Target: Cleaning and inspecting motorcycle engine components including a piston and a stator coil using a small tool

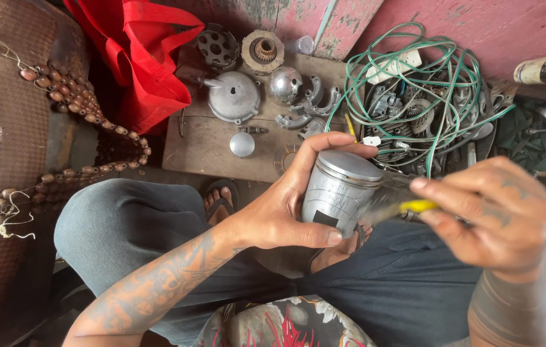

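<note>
We see the left hand (279, 212) wrapped around a silver piston (338, 189), thumb along its lower skirt and fingers curled over the far side near the crown, so the piston sits firmly held above the person's lap, tilted slightly. The right hand (498, 215) pinches a thin tool with a yellow handle (414, 207); its blurred tip meets the piston's side. Below both hands we see grey trousers (125, 231) and a foot in a sandal (220, 199).

Beyond the piston lies a wooden board (202, 148). Near its far edge sit a round metal cover (234, 96), a perforated drum (217, 46), a toothed sprocket part (263, 50) and a shiny dome (284, 85). A small metal cap (242, 144) rests nearer the middle. At the board's right edge, green wire (427, 83) coils over a heap of metal parts. A red bag (141, 58) stands at the board's far left corner.
</note>
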